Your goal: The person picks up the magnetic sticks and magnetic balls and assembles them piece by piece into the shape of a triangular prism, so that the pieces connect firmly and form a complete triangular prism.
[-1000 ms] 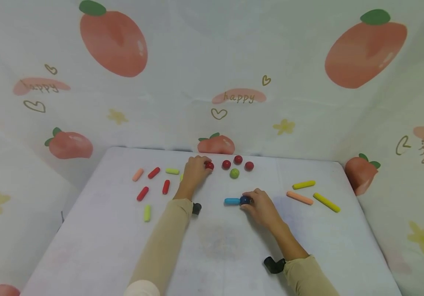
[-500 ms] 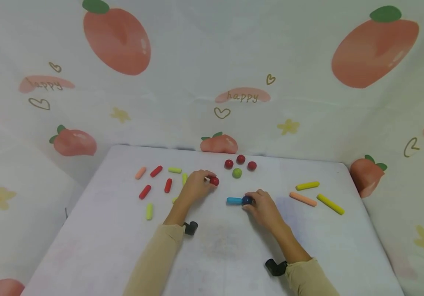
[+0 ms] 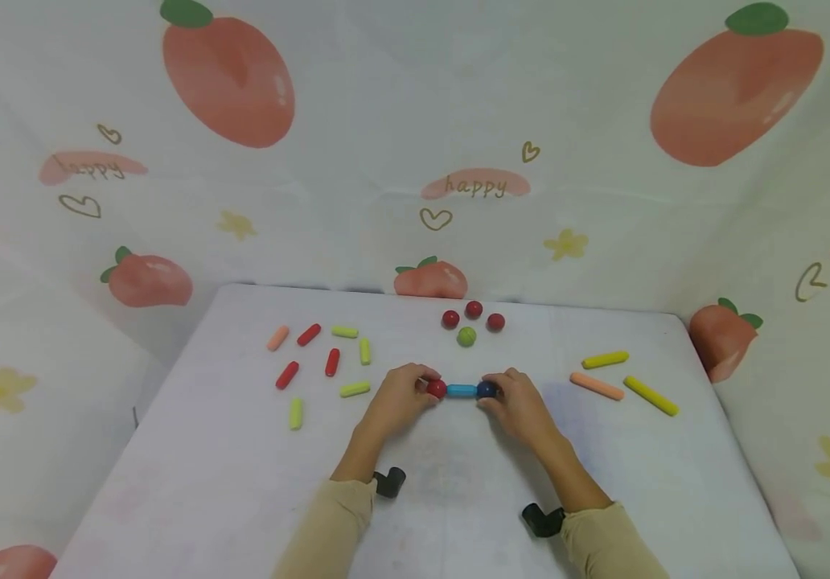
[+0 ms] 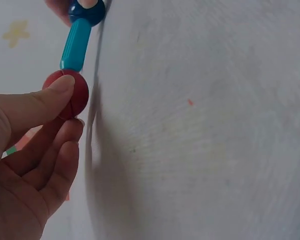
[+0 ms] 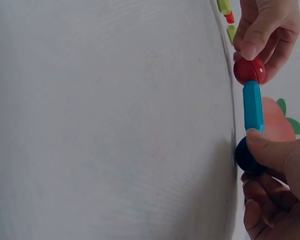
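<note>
My left hand (image 3: 398, 398) pinches a red ball (image 4: 79, 95) between thumb and fingers. The ball touches the left end of a short blue rod (image 3: 462, 391). At the rod's other end sits a dark blue ball (image 5: 247, 157), which my right hand (image 3: 523, 406) pinches. In both wrist views the three pieces form one straight line, ball, rod, ball. Behind them on the table lie several red balls (image 3: 450, 319) and a green ball (image 3: 466, 337).
Short red rods (image 3: 287, 375), light green rods (image 3: 355, 389) and a peach rod (image 3: 278, 338) are scattered on the left of the white table (image 3: 444, 515). Longer yellow rods (image 3: 651, 396) and a longer peach rod (image 3: 597, 386) lie on the right. A fruit-print cloth (image 3: 357, 145) hangs behind.
My left hand has brought the red ball from the back group toward me and right, up to the blue rod's free end. The right hand keeps its hold on the dark blue ball.
</note>
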`<state>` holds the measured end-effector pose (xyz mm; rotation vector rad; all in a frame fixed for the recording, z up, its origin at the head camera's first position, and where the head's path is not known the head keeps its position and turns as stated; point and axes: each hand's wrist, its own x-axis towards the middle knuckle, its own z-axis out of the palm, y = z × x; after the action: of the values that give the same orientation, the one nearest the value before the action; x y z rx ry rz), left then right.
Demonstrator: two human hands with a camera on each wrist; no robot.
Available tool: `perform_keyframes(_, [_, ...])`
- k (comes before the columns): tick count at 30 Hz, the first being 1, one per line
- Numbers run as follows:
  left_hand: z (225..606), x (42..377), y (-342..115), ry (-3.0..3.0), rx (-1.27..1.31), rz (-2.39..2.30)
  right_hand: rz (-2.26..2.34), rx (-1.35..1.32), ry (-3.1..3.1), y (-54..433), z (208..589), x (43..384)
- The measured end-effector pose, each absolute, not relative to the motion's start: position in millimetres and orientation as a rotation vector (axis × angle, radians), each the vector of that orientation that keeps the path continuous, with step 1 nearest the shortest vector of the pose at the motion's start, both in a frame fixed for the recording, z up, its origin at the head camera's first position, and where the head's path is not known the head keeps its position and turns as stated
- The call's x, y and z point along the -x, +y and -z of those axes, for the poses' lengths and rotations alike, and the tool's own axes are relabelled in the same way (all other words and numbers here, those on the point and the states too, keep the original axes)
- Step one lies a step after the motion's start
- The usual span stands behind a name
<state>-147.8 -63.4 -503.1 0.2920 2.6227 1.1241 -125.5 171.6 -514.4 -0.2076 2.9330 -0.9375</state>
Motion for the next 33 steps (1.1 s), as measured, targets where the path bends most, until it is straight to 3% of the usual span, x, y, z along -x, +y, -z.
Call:
perform_keyframes(8, [503.7, 146.5, -64.9, 2.631, -0.264, -1.107, 0.938, 0.199, 2.943, 170.9, 514.1, 125.1])
perform_keyframes(22, [495.4, 146.0, -158.3, 2.782, -0.028, -1.136, 0.895, 0.198, 2.949, 171.8, 513.3, 123.1])
perform_keyframes(33, [504.3, 147.9, -171.2, 2.780, -0.029, -0.975, 0.912, 0.189, 2.948, 169.8, 513.6, 123.1])
